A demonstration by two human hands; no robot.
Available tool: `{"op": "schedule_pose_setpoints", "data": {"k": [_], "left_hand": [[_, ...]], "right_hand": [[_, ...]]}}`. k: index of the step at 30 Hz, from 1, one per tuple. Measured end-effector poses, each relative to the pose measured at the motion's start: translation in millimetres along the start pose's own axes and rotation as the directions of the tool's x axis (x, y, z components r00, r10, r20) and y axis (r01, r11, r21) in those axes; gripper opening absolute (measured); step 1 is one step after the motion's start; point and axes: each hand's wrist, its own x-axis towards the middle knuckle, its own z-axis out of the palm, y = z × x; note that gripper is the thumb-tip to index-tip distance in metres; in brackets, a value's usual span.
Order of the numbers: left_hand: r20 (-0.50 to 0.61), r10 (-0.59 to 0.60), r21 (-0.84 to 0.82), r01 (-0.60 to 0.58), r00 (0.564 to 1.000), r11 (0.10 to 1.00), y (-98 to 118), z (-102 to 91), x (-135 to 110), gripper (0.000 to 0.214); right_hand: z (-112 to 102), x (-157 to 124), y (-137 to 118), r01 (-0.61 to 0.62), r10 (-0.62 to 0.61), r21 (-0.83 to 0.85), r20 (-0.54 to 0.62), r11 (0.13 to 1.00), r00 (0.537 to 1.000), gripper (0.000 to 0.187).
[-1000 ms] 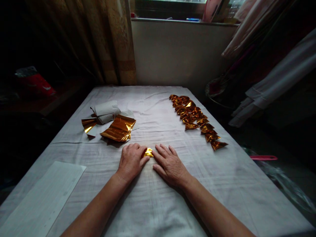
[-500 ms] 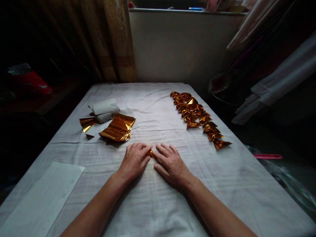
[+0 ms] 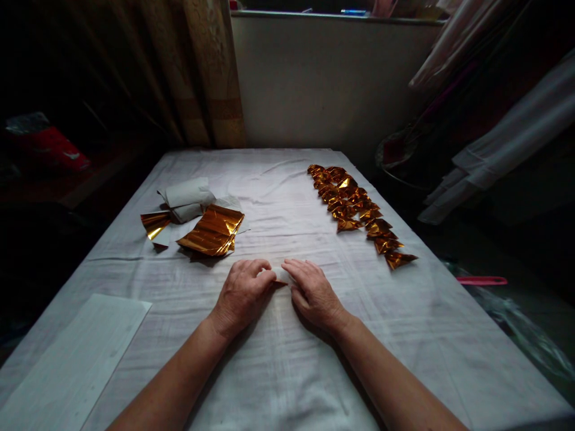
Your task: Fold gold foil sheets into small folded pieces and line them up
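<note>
On cloth [image 3: 287,371], left grip [image 3: 245,293] pinching foil [image 3: 281,283], right grip [image 3: 317,294] loosely parted

The fingers of the left hand [image 3: 242,294] and right hand [image 3: 317,294] cover much of the small foil piece [image 3: 280,283], obscuring its folds. Both forearms [image 3: 179,372] run off the bottom edge; the paper sheet [image 3: 83,356] is cut off at lower left. Overlap hides parts of the folded foil shapes [image 3: 358,205]. The sill's [image 3: 287,15] blue item [image 3: 354,12] is too small to identify.

One camera (head-worn, close above the white cloth [image 3: 278,371]) looks forward and down, toward the wall [image 3: 309,84].
</note>
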Motion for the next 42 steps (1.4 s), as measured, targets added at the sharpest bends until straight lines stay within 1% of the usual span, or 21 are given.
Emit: {"op": "schedule_pose_setpoints", "data": {"k": [2,5,8,11,13,14,19,20,22,25,27,29,32,34,36,37,38,42], "left_hand": [[-0.032,0.039,-0.007,-0.04,0.999,0.999,-0.4,-1.1,-1.7,0.015],[-0.07,0.047,-0.077,-0.052,0.996,0.996,-2.1,-2.1,-3.7,0.016],[-0.08,0.079,-0.186,-0.093,0.994,0.978,-5.1,-1.5,-5.1,0.014],[-0.052,0.13,-0.312,-0.14,0.99,0.94,-10.5,0.1,-7.2,0.013],[-0.036,0.137,-0.364,-0.141,0.99,0.921,-15.5,1.0,-9.2,0.012],[-0.032,0.132,-0.379,-0.135,0.991,0.915,-18.1,1.2,-10.4,0.011],[-0.036,0.076,-0.471,-0.084,0.996,0.878,-26.3,-0.5,-14.8,0.011],[-0.035,0.068,-0.488,-0.076,0.997,0.87,-26.6,-1.1,-15.3,0.012],[-0.026,0.065,-0.509,-0.069,0.998,0.858,-26.2,-2.2,-16.1,0.011],[-0.01,0.079,-0.498,-0.073,0.997,0.864,-25.9,-2.5,-17.0,0.011],[-0.005,0.101,-0.441,-0.093,0.995,0.893,-27.2,-1.6,-17.2,0.01],[0.001,0.105,-0.338,-0.099,0.994,0.936,-29.6,-0.4,-17.1,0.01],[0.013,0.095,-0.199,-0.091,0.995,0.976,-32.4,-0.1,-17.3,0.015],[0.033,0.131,-0.201,-0.122,0.991,0.972,-31.1,-2.4,-17.8,0.018],[0.065,0.153,-0.247,-0.133,0.986,0.96,-26.2,-6.4,-18.6,0.021],[0.082,0.143,-0.264,-0.117,0.986,0.957,-22.6,-8.5,-18.9,0.022],[0.084,0.108,-0.264,-0.082,0.991,0.961,-18.5,-10.2,-19.1,0.02],[0.089,-0.002,-0.262,0.025,0.996,0.965,-3.9,-9.4,-19.1,0.003]], "right_hand": [[0.3,0.0,2.3,0.01,-0.01,0.011,-0.019,1.0,1.0,0.063],[0.3,0.2,4.3,0.041,-0.041,-0.005,-0.038,0.999,0.998,0.062],[1.3,0.4,6.4,0.088,-0.092,-0.052,-0.082,0.995,0.992,0.05],[2.6,0.3,8.9,0.133,-0.144,-0.106,-0.097,0.985,0.985,0.036],[2.0,0.4,9.5,0.156,-0.167,-0.125,-0.082,0.98,0.983,0.031],[1.2,0.4,9.2,0.168,-0.178,-0.127,-0.07,0.978,0.982,0.031],[-3.9,1.1,6.7,0.226,-0.227,-0.061,-0.01,0.972,0.974,0.046],[-4.0,1.1,6.9,0.233,-0.234,-0.054,-0.011,0.971,0.972,0.046],[-3.3,1.2,8.1,0.244,-0.246,-0.065,-0.039,0.968,0.968,0.038],[-3.0,1.5,8.5,0.268,-0.279,-0.119,-0.09,0.956,0.956,0.019],[-5.1,2.1,5.5,0.291,-0.308,-0.16,-0.092,0.943,0.947,0.012],[-8.3,2.8,0.0,0.312,-0.33,-0.193,-0.069,0.93,0.942,0.011],[-12.2,3.7,-8.6,0.339,-0.345,-0.19,0.0,0.921,0.939,0.016],[-12.7,3.9,-11.4,0.337,-0.334,-0.146,0.049,0.93,0.941,0.018],[-11.7,3.8,-11.1,0.312,-0.306,-0.082,0.071,0.947,0.949,0.018],[-10.8,3.8,-10.1,0.296,-0.292,-0.05,0.069,0.954,0.954,0.017],[-9.9,3.8,-8.8,0.281,-0.279,-0.021,0.062,0.96,0.958,0.016],[-5.9,4.5,-4.5,0.23,-0.232,0.051,0.05,0.972,0.971,0.014]]}}
